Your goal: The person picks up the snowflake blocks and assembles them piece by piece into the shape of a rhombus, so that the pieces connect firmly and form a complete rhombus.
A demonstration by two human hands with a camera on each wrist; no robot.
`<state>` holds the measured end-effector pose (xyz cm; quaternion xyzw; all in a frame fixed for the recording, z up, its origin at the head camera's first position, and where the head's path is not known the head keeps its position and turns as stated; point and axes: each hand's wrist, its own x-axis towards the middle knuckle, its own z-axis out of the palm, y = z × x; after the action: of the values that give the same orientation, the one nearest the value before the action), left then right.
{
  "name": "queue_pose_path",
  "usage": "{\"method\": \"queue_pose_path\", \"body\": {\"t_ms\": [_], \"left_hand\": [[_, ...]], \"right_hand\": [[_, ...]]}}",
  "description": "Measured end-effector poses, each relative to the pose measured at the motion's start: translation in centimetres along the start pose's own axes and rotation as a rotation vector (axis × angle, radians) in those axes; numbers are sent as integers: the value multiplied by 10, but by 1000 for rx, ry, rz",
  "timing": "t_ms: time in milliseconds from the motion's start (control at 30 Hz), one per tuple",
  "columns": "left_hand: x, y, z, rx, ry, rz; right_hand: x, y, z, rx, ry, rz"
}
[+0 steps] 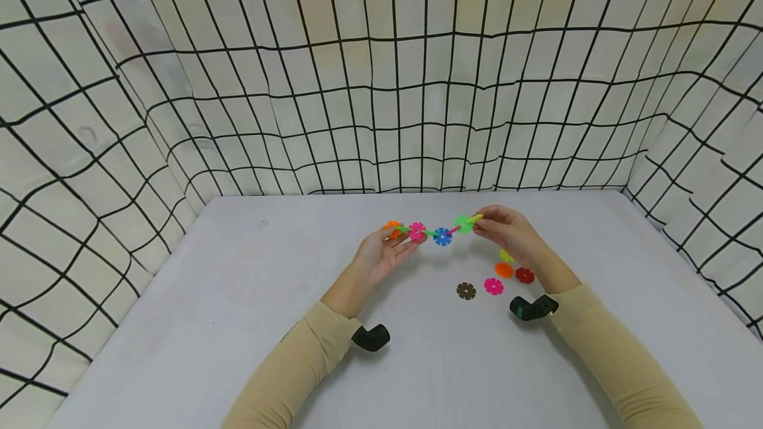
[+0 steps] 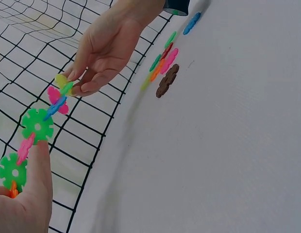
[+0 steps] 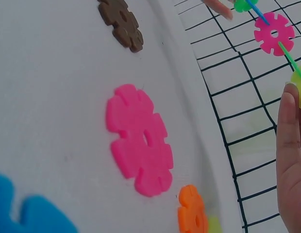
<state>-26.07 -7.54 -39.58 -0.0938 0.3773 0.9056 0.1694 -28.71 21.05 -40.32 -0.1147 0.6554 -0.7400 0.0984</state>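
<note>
A chain of slotted plastic snowflake discs hangs between both hands above the table. My left hand (image 1: 378, 257) holds its orange end disc (image 1: 392, 225), with one finger reaching along under a green disc (image 2: 36, 125) in the left wrist view. My right hand (image 1: 507, 230) pinches the yellow disc (image 1: 477, 218) at the other end between thumb and fingers. Between the ends come a pink disc (image 1: 417, 232), a blue disc (image 1: 442, 237) and a green disc (image 1: 463, 224), joined edge to edge by others seen side-on.
Loose discs lie on the white table (image 1: 250, 310), below and beside the right hand: brown (image 1: 466, 290), pink (image 1: 493, 286), orange (image 1: 503, 270), red (image 1: 524, 275) and yellow (image 1: 507, 255). A loose blue disc (image 2: 192, 23) shows in the left wrist view. Black-gridded white netting (image 1: 393, 111) surrounds the table.
</note>
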Motion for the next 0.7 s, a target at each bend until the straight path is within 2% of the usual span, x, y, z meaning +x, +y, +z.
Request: {"method": "queue_pose_path", "body": {"t_ms": [233,333,567,700], "left_hand": [[1,-3,-3,106,96,1],[1,-3,-4,155,112,0],[3,-2,-5,201,73,-6],[3,-2,-8,257,42,-13]], "right_hand": [[1,0,-3,-29,6,-17],[1,-2,-5,-29,17,-39],[3,-4,-8,25,29,-55],[3,-4,-8,29,38,-52]]}}
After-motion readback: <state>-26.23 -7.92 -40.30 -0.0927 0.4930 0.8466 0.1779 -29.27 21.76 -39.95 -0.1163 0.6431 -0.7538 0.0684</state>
